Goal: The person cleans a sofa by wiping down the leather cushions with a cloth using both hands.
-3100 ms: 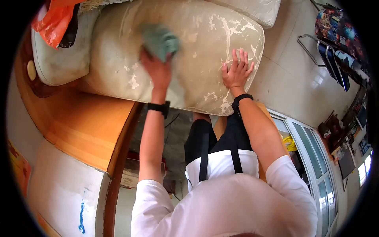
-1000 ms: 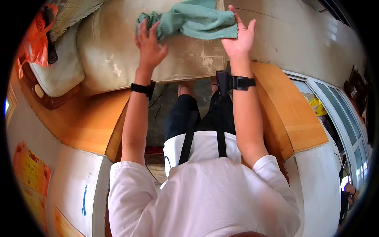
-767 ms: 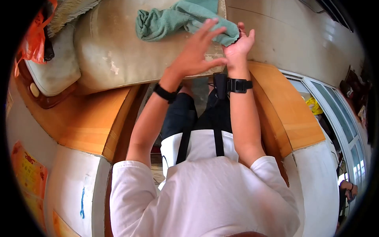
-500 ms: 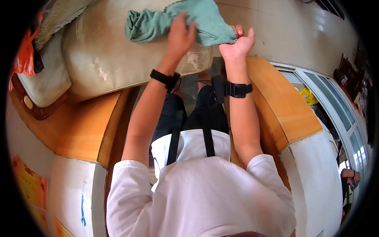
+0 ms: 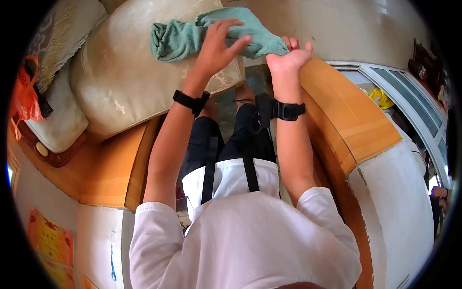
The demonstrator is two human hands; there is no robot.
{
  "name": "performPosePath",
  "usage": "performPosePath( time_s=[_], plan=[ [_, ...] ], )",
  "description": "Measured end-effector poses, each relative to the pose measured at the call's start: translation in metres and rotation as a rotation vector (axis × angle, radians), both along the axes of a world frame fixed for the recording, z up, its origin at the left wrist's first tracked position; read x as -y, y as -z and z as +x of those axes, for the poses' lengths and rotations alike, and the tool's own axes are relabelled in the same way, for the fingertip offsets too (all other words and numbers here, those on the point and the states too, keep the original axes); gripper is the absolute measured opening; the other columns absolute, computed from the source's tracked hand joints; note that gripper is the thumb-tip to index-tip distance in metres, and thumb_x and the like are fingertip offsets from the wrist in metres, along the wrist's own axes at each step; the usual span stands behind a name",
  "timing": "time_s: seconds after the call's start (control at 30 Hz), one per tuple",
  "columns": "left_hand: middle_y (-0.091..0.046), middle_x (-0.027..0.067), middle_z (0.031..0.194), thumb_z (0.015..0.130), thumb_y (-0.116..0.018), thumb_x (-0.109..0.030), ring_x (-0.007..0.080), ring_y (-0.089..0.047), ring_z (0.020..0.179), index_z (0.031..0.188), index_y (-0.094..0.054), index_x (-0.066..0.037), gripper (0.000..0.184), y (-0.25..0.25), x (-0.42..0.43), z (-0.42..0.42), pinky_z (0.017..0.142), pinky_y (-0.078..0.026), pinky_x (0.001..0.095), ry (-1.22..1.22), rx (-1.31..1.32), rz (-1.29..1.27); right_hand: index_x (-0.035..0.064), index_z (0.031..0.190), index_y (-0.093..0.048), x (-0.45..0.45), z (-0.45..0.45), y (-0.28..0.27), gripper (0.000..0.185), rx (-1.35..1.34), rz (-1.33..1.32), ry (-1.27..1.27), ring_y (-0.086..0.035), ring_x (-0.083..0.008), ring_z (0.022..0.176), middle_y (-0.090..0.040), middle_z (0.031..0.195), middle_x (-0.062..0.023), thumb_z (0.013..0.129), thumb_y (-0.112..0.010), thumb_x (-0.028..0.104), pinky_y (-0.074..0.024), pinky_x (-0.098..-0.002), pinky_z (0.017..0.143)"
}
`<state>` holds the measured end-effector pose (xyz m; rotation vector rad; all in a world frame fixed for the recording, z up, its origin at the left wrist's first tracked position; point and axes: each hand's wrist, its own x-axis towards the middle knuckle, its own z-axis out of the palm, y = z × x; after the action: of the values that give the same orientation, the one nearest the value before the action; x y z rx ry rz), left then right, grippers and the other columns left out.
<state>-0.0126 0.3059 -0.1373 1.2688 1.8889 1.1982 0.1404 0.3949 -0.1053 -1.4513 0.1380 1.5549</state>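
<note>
A green cloth (image 5: 180,41) stretches across the upper middle of the head view, its left end bunched and its right end at my right hand. My left hand (image 5: 219,48) is over the middle of the cloth, thumb and fingers apart, holding nothing. Palm up, my right hand (image 5: 290,55) has its fingers curled round the cloth's right end. Beneath the cloth's left part lies a worn beige cushion (image 5: 130,72) with peeling patches. Black straps are on both wrists, and a dark device sits beside the right one.
Wooden ledges (image 5: 356,120) flank my legs at left and right. An orange-red plastic bag (image 5: 28,98) lies at the far left by a smaller cushion (image 5: 60,118). A glass sliding door (image 5: 409,91) stands at right. Another person's arm (image 5: 439,192) shows at the right edge.
The left hand has moved off the cloth's bunched end toward its middle, and the fingers of my right hand have curled onto the cloth. The view has turned, shifting the cushion leftward.
</note>
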Motion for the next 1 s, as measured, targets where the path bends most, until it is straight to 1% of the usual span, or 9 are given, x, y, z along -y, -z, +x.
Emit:
performPosePath(
  time_s=[0.03, 0.07, 0.17, 0.2, 0.33, 0.57, 0.63, 0.8, 1.0],
  plan=[
    [-0.066, 0.0113, 0.111, 0.084, -0.078, -0.024, 0.0310, -0.060, 0.104, 0.115, -0.067, -0.008, 0.036, -0.013, -0.001, 0.004, 0.089, -0.048, 0.0411, 0.137, 0.048, 0.073, 0.0147, 0.069, -0.034, 0.005, 0.002, 0.001, 0.050, -0.014, 0.004, -0.018, -0.036, -0.0202, 0.075, -0.038, 0.068, -0.0011, 0.100, -0.030, 0.054, -0.0309, -0.0467, 0.100],
    [-0.067, 0.0099, 0.110, 0.083, -0.079, -0.021, 0.0273, -0.060, 0.105, 0.113, -0.070, -0.008, 0.033, -0.025, 0.002, 0.008, 0.091, -0.048, 0.0381, 0.274, 0.093, 0.143, 0.0147, 0.069, -0.034, 0.008, 0.002, -0.004, 0.050, -0.017, -0.009, -0.014, -0.036, -0.0202, 0.075, -0.038, 0.068, -0.0011, 0.100, -0.030, 0.054, -0.0309, -0.0467, 0.100],
    [-0.068, 0.0070, 0.102, 0.081, -0.081, -0.019, 0.0238, -0.062, 0.100, 0.105, -0.075, -0.009, 0.026, -0.052, 0.007, 0.021, 0.088, -0.049, 0.0360, 0.425, 0.258, -0.017, 0.0149, 0.069, -0.034, -0.001, -0.003, -0.017, 0.050, 0.016, -0.109, -0.003, -0.035, -0.0202, 0.073, -0.039, 0.068, -0.0013, 0.099, -0.030, 0.055, -0.0314, -0.0503, 0.094],
    [-0.070, 0.0074, 0.098, 0.082, -0.080, -0.017, 0.0227, -0.063, 0.097, 0.101, -0.078, -0.011, 0.020, -0.058, 0.007, 0.025, 0.085, -0.051, 0.0352, 0.378, 0.293, -0.037, 0.0150, 0.068, -0.034, 0.001, -0.001, -0.015, 0.050, 0.037, -0.075, -0.027, -0.033, -0.0199, 0.072, -0.038, 0.067, -0.0012, 0.099, -0.030, 0.054, -0.0307, -0.0492, 0.090],
    [-0.071, 0.0077, 0.096, 0.082, -0.079, -0.015, 0.0235, -0.064, 0.093, 0.103, -0.078, -0.012, 0.021, -0.062, 0.005, 0.026, 0.084, -0.051, 0.0352, 0.425, 0.296, 0.007, 0.0152, 0.067, -0.033, 0.002, 0.007, -0.006, 0.049, 0.117, -0.043, -0.147, -0.031, -0.0186, 0.071, -0.036, 0.065, -0.0009, 0.097, -0.031, 0.054, -0.0270, -0.0442, 0.082],
    [-0.072, 0.0090, 0.089, 0.080, -0.078, -0.015, 0.0237, -0.065, 0.081, 0.095, -0.075, -0.006, 0.017, -0.061, 0.000, 0.024, 0.077, -0.052, 0.0332, 0.563, 0.193, -0.061, 0.0140, 0.066, -0.033, 0.009, 0.010, 0.003, 0.049, 0.196, 0.014, -0.111, -0.030, -0.0164, 0.065, -0.034, 0.063, -0.0003, 0.097, -0.037, 0.051, -0.0271, -0.0371, 0.071],
    [-0.072, 0.0093, 0.088, 0.080, -0.077, -0.015, 0.0231, -0.065, 0.080, 0.093, -0.073, -0.005, 0.017, -0.060, 0.002, 0.025, 0.076, -0.052, 0.0330, 0.579, 0.198, -0.136, 0.0128, 0.065, -0.032, 0.013, 0.007, 0.004, 0.050, 0.286, 0.248, -0.249, -0.028, -0.0148, 0.061, -0.032, 0.061, 0.0005, 0.098, -0.040, 0.050, -0.0256, -0.0319, 0.064],
    [-0.069, 0.0080, 0.083, 0.080, -0.074, -0.016, 0.0174, -0.062, 0.077, 0.090, -0.070, -0.001, 0.018, -0.050, 0.010, 0.024, 0.074, -0.051, 0.0311, 0.581, 0.471, -0.350, 0.0124, 0.063, -0.032, 0.021, 0.003, 0.008, 0.053, 0.234, 0.293, -0.302, -0.026, -0.0131, 0.058, -0.030, 0.059, 0.0011, 0.099, -0.043, 0.050, -0.0221, -0.0287, 0.059],
    [-0.068, 0.0070, 0.082, 0.081, -0.073, -0.016, 0.0159, -0.061, 0.077, 0.093, -0.069, 0.000, 0.020, -0.044, 0.020, 0.032, 0.074, -0.051, 0.0308, 0.579, 0.435, -0.361, 0.0128, 0.061, -0.032, 0.027, 0.004, 0.009, 0.053, 0.206, 0.383, -0.373, -0.026, -0.0120, 0.057, -0.030, 0.058, 0.0018, 0.099, -0.044, 0.047, -0.0210, -0.0282, 0.057]
  ],
)
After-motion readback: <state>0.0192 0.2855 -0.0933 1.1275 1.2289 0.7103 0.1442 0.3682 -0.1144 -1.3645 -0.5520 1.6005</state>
